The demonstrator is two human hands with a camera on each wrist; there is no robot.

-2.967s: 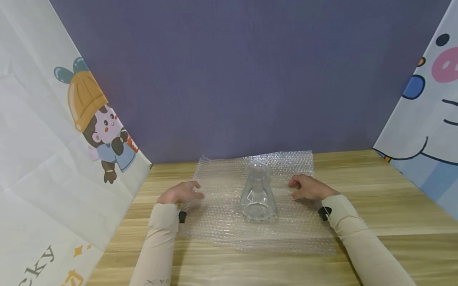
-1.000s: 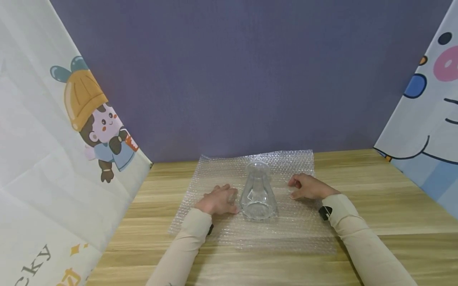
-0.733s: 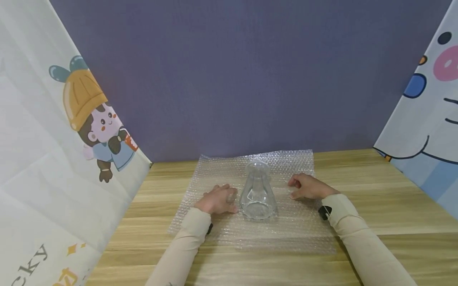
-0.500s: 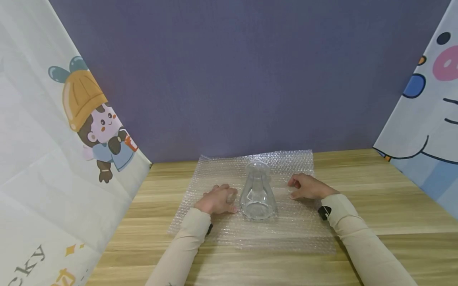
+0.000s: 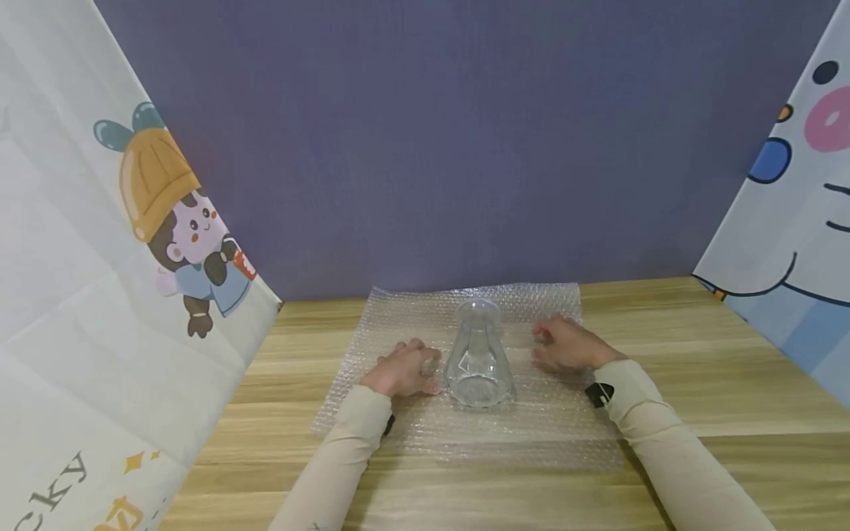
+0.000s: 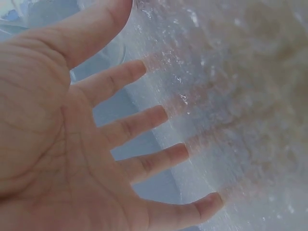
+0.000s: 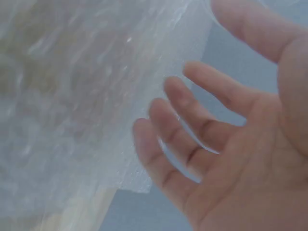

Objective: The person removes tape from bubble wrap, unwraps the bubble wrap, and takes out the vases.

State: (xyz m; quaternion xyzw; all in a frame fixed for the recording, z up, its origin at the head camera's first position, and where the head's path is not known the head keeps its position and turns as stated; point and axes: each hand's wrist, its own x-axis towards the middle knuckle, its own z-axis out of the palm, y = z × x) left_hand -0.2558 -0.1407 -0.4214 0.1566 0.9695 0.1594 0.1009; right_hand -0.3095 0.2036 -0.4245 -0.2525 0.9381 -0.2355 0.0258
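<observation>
A clear faceted glass vase (image 5: 479, 358) stands about mid-sheet on the bubble wrap (image 5: 531, 435), its flared rim at the top in the head view. Just left of it my left hand (image 5: 401, 371) rests on the wrap, with spread fingers and its thumb close to the glass. In the left wrist view those fingertips (image 6: 159, 115) meet the bubbly sheet. To the vase's right, apart from it, my right hand (image 5: 567, 345) is over the wrap, slightly blurred. Its fingers (image 7: 178, 94) bend loosely in the right wrist view and hold nothing; whether they touch the sheet I cannot tell.
A wood-grain table (image 5: 697, 354) lies under the wrap. Behind it rises a dark purple-grey wall (image 5: 425, 147). Printed panels flank both sides, a white left panel (image 5: 86, 310) with a cartoon figure and a cartoon right panel (image 5: 810, 221).
Over three seconds my left hand has moved right, from the wrap's left edge to beside the vase. Just now my right hand has shifted slightly. The vase has stayed put.
</observation>
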